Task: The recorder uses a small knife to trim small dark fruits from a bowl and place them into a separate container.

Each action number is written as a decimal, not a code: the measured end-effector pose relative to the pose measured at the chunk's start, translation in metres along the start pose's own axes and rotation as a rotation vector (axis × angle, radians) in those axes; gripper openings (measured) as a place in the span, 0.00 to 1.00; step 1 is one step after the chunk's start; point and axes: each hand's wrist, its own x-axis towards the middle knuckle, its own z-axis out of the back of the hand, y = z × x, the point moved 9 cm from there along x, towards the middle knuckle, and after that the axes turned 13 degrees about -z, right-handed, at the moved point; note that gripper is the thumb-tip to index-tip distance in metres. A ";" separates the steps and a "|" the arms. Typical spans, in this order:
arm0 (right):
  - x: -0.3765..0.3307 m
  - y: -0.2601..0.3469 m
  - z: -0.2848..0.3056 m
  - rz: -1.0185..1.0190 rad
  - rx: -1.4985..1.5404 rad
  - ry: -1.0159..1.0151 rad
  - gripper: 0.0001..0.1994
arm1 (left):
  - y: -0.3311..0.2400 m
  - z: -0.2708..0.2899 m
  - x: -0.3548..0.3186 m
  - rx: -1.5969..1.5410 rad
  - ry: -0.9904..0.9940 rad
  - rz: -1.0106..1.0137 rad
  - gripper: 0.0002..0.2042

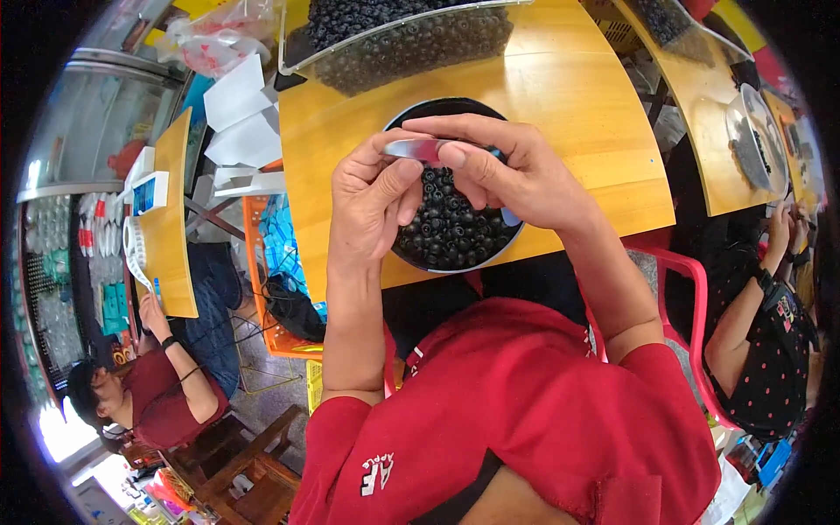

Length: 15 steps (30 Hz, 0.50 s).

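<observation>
Nearest the camera: a red shirt [525,411] w/ short sleeves, both bare forearms rising from it to meet over a bowl. A pink plastic chair [696,289] shows at the person's right side.

Left hand [372,206] — fingers curled in, thumb and forefinger pinched narrow round something small and dark; can't tell exactly what, it's mostly hidden. Right hand [516,171] is closed round a small blade-like tool [420,149], silvery w/ a reddish tint, held flat between thumb and forefinger so its tip reaches the left-hand fingertips. Hands touch, or nearly, at that point.

Directly under them: a round dark bowl [512,234] w/ a pale rim, filled w/ small black round beads or berries [451,227] — can't tell which. It sits near the front edge of a yellow wooden table [577,96].

Further back on the same table, a clear plastic tray [293,52] heaped w/ more of the same black pieces, approx. at the far edge.

To the left, lower down, an orange crate [258,254] holding blue items and a black bag. Beyond it a narrow yellow table w/ a blue-and-white box [153,192]; a person in a dark red top [162,394] sits there, one hand up at the edge.

To the right, a second yellow table [700,114] w/ a clear bowl [757,136]; a person in a black dotted top [770,350] sits beside it.
</observation>
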 end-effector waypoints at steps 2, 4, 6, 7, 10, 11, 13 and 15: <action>0.004 -0.005 0.007 -0.039 0.012 0.003 0.15 | 0.000 0.002 0.000 -0.012 -0.003 -0.007 0.09; 0.006 -0.009 0.008 -0.077 0.023 0.003 0.15 | 0.008 0.005 -0.001 -0.055 -0.005 0.065 0.09; 0.005 -0.005 0.006 -0.016 0.064 -0.030 0.15 | 0.011 0.005 -0.002 -0.122 -0.018 0.067 0.10; 0.004 -0.003 0.005 -0.016 0.064 -0.029 0.15 | 0.012 0.005 -0.002 -0.188 -0.034 0.067 0.10; 0.000 0.003 0.003 0.016 0.165 -0.029 0.15 | 0.019 0.007 -0.004 -0.277 -0.115 0.089 0.11; -0.001 0.003 0.005 0.039 0.201 -0.053 0.16 | 0.019 0.007 -0.003 -0.276 -0.114 0.089 0.11; 0.000 0.002 0.004 0.061 0.237 -0.078 0.17 | 0.021 0.003 -0.002 -0.362 -0.126 0.109 0.12; 0.001 -0.006 0.014 0.038 0.199 -0.256 0.17 | 0.023 -0.005 -0.004 -0.407 -0.122 0.125 0.13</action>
